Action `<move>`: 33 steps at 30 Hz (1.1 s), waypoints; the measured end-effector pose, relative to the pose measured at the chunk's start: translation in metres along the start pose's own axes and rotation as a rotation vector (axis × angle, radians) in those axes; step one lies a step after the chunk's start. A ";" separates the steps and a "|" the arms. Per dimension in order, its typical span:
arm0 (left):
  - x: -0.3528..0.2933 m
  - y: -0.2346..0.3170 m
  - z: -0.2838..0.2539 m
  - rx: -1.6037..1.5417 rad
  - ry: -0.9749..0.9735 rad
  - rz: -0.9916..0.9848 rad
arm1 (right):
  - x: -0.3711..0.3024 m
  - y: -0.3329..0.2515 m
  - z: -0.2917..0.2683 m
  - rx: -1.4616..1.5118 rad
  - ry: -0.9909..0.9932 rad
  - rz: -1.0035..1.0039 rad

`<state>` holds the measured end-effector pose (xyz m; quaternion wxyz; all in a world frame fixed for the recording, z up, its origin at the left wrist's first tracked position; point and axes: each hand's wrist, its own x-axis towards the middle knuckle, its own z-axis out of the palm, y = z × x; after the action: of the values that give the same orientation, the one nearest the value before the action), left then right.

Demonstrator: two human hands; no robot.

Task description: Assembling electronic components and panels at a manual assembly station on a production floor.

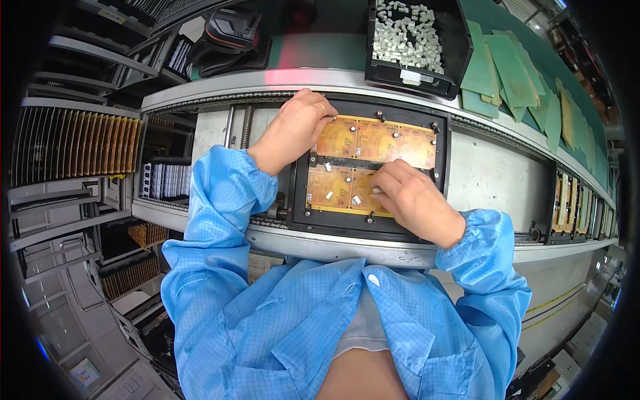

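My left hand (pixel 293 127) is closed at the upper left corner of a yellow-orange circuit board panel (pixel 380 143). Its fingertips are pinched, and whatever they hold is too small to make out. Over the lower row of boards, my right hand (pixel 410 203) pinches a small white connector (pixel 377 191). Loose white connectors lie on the left part of the panel, one of them a connector (pixel 357 199) just left of my right fingertips. A black frame (pixel 307 220) with small round posts surrounds the panel. My right hand hides the panel's lower right part.
Beyond the conveyor rail (pixel 320 77) stands a black bin (pixel 460 53) heaped with white connectors. Green sheets (pixel 510 70) lie to its right. A black device (pixel 233 30) sits at the far left. A rack of upright boards (pixel 73 143) stands left, and more boards (pixel 567 200) are at the conveyor's right end.
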<state>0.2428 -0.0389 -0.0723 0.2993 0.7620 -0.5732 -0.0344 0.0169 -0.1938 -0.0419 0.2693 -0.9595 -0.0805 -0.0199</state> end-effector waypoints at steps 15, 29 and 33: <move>-0.001 0.010 -0.002 0.081 -0.017 0.019 | -0.041 0.041 -0.050 0.380 0.323 0.375; -0.040 0.052 -0.018 0.069 -0.277 0.022 | -0.013 0.087 -0.050 0.648 0.316 0.488; -0.031 0.046 -0.021 -0.144 -0.105 -0.037 | -0.009 0.094 -0.053 0.723 0.312 0.427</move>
<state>0.2013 -0.0104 -0.0414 0.3222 0.7460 -0.5701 -0.1208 0.0235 -0.3024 -0.0455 0.5943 -0.7844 0.1592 -0.0789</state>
